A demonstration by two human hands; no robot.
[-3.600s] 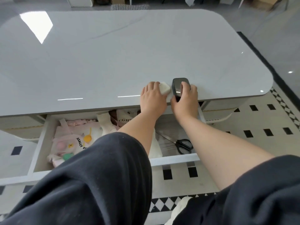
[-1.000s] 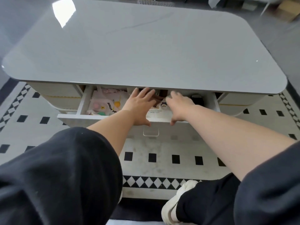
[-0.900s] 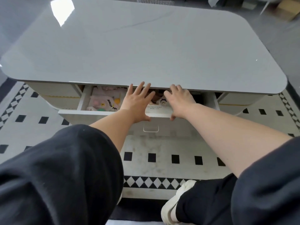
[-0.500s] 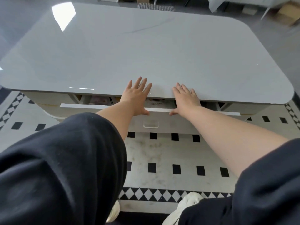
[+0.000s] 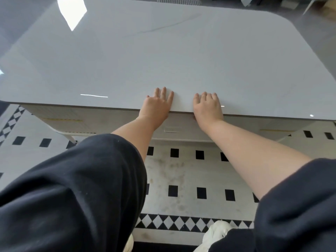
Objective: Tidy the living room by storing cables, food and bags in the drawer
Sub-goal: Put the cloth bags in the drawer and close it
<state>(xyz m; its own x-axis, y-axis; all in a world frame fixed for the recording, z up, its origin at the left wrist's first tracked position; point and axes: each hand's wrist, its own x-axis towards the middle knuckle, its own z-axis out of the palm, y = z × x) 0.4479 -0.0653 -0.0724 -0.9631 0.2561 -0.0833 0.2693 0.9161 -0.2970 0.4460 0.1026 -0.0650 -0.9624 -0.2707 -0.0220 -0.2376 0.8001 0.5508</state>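
The white drawer [image 5: 178,130] sits pushed in under the glossy grey coffee table [image 5: 163,57], so only its front panel with a small handle shows. Nothing of what lies inside can be seen. My left hand [image 5: 157,106] lies at the table's near edge above the drawer front, fingers straight and flat on the tabletop. My right hand [image 5: 207,106] is beside it, a hand's width to the right, fingers also resting flat on the top with the thumb under the edge.
A white rug [image 5: 181,170] with black squares and a diamond border covers the floor in front of the table. My dark trouser legs fill the lower view, with a white shoe [image 5: 216,231] below. A cardboard box [image 5: 329,8] stands at the far right.
The drawer slid in from open to fully pushed in, hiding the bags and other contents. Both hands moved forward with its front and now lie on the table edge.
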